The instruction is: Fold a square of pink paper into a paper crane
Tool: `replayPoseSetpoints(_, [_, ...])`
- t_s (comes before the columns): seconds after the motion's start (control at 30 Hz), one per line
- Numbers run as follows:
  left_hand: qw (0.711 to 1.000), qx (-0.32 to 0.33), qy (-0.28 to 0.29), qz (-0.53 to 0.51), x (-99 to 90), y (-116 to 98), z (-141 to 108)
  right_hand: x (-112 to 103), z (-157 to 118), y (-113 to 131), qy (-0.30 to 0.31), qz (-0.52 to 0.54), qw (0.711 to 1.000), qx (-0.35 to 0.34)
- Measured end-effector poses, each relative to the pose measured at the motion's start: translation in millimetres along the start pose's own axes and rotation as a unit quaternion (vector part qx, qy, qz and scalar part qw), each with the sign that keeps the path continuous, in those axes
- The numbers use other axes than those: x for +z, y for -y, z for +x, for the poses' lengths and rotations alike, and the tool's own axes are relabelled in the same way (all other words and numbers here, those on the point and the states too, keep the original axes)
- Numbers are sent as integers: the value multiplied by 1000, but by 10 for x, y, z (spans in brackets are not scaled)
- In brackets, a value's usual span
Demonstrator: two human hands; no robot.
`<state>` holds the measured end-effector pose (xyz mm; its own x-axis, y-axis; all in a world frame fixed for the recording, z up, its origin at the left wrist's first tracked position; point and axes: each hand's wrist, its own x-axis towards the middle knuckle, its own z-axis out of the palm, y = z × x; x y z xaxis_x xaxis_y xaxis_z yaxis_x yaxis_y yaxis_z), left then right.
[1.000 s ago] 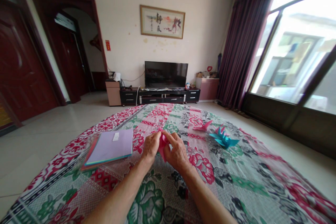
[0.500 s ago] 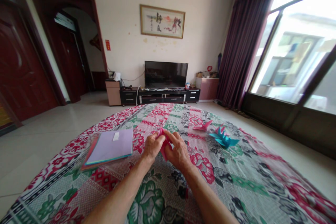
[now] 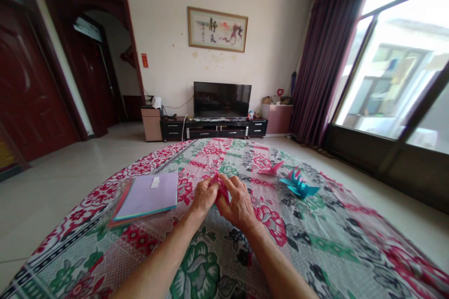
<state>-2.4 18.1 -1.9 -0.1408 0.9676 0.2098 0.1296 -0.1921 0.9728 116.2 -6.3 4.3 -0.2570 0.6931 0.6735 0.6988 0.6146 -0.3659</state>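
With the left hand (image 3: 205,195), right of the stack (image 3: 149,194), gripping the pink paper (image 3: 221,190) over the cloth (image 3: 196,264); with the right hand (image 3: 241,203), gripping its other side. Farther right, see a pink shape (image 3: 272,169) and a blue shape (image 3: 300,188). Best to match edges, then press creases evenly. Cannot make out the layers, half hidden in the grip.

A home, by the look of its living room: a flat black television (image 3: 222,100) on a low black drawer unit (image 3: 173,128), a gold-framed calligraphy picture (image 3: 217,29) on the pale wall, long purple curtains (image 3: 315,56) at the right, dark-red panelled wooden door (image 3: 31,74) at the left, and a flowered cloth (image 3: 199,266) over the near tabletop.
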Motion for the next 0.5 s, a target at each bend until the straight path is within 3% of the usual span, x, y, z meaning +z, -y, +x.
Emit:
replayPoseSetpoints(0.3, [1000, 0, 13, -28, 11, 68, 17, -25, 10, 30, 3, -17, 1000, -9])
replayPoseSetpoints(0.4, [998, -19, 10, -61, -4, 48, 25, -28, 18, 0, -3, 61, 998, -1])
replayPoseSetpoints(0.5, [989, -64, 12, -133, -37, 3, 50, -16, 27, -109, -64, 182, 981, 37])
